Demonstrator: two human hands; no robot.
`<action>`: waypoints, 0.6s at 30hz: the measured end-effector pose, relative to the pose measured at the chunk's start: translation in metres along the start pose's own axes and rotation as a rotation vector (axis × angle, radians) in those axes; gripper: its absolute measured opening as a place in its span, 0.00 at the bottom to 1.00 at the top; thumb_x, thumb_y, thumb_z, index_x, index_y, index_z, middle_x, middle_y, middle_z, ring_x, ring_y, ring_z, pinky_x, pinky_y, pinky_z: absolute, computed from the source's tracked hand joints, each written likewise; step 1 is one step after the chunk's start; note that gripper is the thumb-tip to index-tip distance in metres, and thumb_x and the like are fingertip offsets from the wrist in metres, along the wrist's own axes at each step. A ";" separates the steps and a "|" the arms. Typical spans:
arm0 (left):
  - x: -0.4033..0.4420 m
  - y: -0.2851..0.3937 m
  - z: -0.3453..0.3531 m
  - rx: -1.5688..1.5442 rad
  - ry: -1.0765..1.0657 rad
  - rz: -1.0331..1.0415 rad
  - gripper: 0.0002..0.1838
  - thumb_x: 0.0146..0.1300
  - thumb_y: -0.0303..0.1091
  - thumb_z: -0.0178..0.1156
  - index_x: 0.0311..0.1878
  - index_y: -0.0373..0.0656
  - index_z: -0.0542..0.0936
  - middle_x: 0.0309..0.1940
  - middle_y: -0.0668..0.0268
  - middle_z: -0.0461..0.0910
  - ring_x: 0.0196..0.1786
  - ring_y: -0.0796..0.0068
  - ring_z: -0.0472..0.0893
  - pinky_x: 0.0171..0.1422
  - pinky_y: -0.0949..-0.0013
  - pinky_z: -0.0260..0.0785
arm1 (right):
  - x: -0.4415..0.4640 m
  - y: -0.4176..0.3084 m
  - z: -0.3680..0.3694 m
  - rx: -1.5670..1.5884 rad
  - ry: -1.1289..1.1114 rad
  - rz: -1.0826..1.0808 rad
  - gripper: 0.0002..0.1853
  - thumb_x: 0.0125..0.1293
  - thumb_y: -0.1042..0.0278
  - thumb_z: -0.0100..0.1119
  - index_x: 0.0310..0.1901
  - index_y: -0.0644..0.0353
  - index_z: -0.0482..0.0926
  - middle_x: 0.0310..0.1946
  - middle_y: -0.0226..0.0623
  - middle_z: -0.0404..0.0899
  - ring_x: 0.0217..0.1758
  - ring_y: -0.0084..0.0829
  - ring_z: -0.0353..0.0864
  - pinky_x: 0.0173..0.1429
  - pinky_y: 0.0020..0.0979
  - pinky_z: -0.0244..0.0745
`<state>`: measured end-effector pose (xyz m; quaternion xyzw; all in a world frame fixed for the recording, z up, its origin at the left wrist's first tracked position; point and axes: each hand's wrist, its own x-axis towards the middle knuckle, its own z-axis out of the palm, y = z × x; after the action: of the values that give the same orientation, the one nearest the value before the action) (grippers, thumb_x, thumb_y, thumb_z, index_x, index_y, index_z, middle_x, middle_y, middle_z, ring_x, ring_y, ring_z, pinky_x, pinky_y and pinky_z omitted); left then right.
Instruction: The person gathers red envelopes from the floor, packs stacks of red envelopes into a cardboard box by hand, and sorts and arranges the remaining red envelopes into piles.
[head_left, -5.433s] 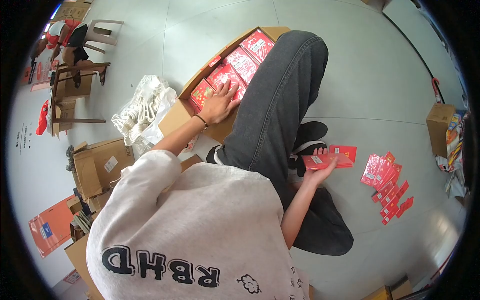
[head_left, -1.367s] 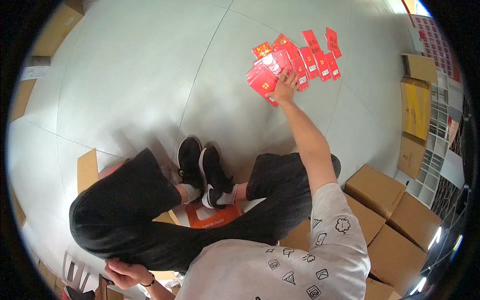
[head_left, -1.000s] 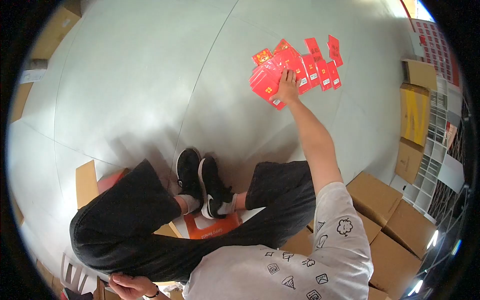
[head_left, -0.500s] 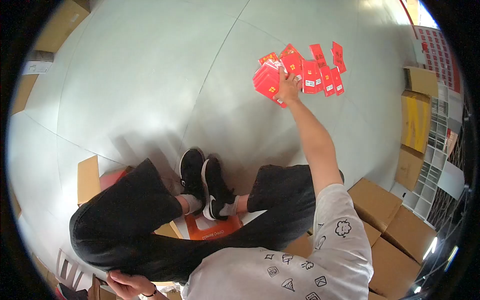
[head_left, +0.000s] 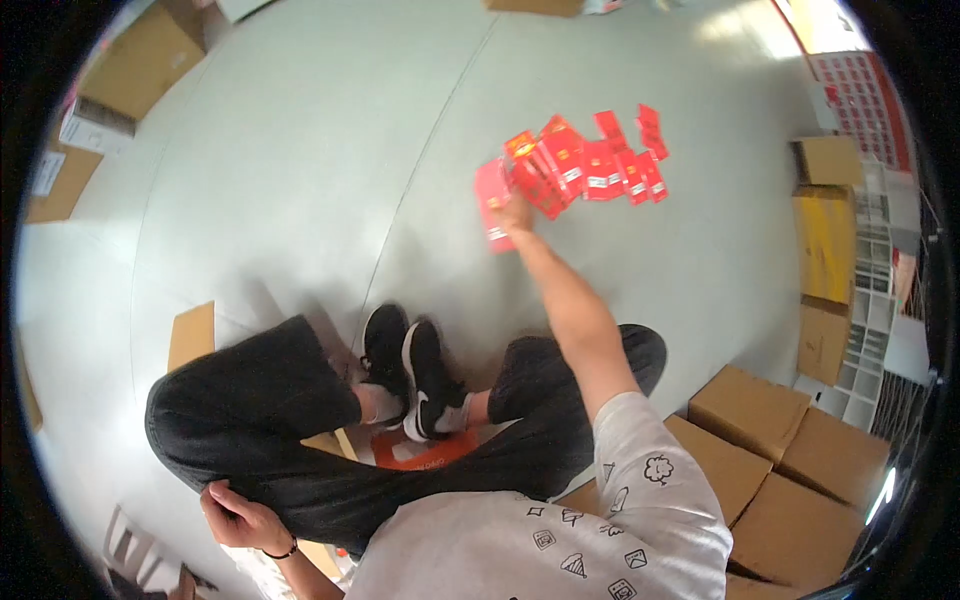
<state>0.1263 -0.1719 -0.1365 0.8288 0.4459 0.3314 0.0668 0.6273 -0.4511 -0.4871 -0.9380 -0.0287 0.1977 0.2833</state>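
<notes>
While closed cardboard boxes (head_left: pixel 755 410) stand near the right sleeve (head_left: pixel 655 455), a raised cardboard flap (head_left: pixel 192 335) is beside the left leg (head_left: pixel 255 420); contents cannot be seen. On the grey floor (head_left: pixel 290 170) lie overlapping red packets (head_left: pixel 601 165). The blurred right hand (head_left: pixel 514 214) is closed on at least one red packet (head_left: pixel 488 182) just beside them. The left hand (head_left: pixel 243 520), half curled, is by the same leg; whether it holds something, I cannot tell.

Blur smears the right hand (head_left: pixel 513 215) and the red packet (head_left: pixel 488 190) it holds. Labels (head_left: pixel 597 183) on nearby packets (head_left: pixel 598 160) on the floor (head_left: pixel 300 120) are too small to read. Trousers (head_left: pixel 240 400) partly hide an orange panel (head_left: pixel 425 451); the view's top edge cuts off a cardboard box (head_left: pixel 535 5).
</notes>
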 end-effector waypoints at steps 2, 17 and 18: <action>-0.004 0.013 -0.009 -0.129 -0.114 -0.031 0.13 0.78 0.31 0.53 0.36 0.33 0.77 0.26 0.64 0.75 0.26 0.73 0.67 0.31 0.70 0.61 | -0.025 0.002 0.021 0.718 -0.299 0.121 0.22 0.57 0.73 0.75 0.54 0.62 0.80 0.43 0.38 0.87 0.45 0.34 0.89 0.46 0.41 0.87; -0.134 0.139 0.169 -1.390 -1.465 -0.389 0.18 0.74 0.40 0.60 0.53 0.32 0.79 0.61 0.51 0.78 0.57 0.66 0.80 0.66 0.62 0.71 | -0.411 -0.014 -0.021 1.692 -0.949 0.207 0.39 0.67 0.56 0.70 0.75 0.53 0.61 0.61 0.34 0.78 0.58 0.30 0.82 0.63 0.38 0.79; -0.143 0.125 0.181 -1.396 -1.465 -0.371 0.18 0.74 0.40 0.60 0.53 0.32 0.79 0.61 0.51 0.78 0.57 0.66 0.80 0.66 0.62 0.71 | -0.410 -0.016 -0.020 1.700 -0.955 0.224 0.39 0.67 0.56 0.70 0.75 0.53 0.60 0.61 0.35 0.78 0.58 0.30 0.82 0.62 0.38 0.80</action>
<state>0.2690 -0.3248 -0.2957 0.5221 0.1248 -0.0857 0.8393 0.2592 -0.5161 -0.3173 -0.2403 0.1007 0.5368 0.8025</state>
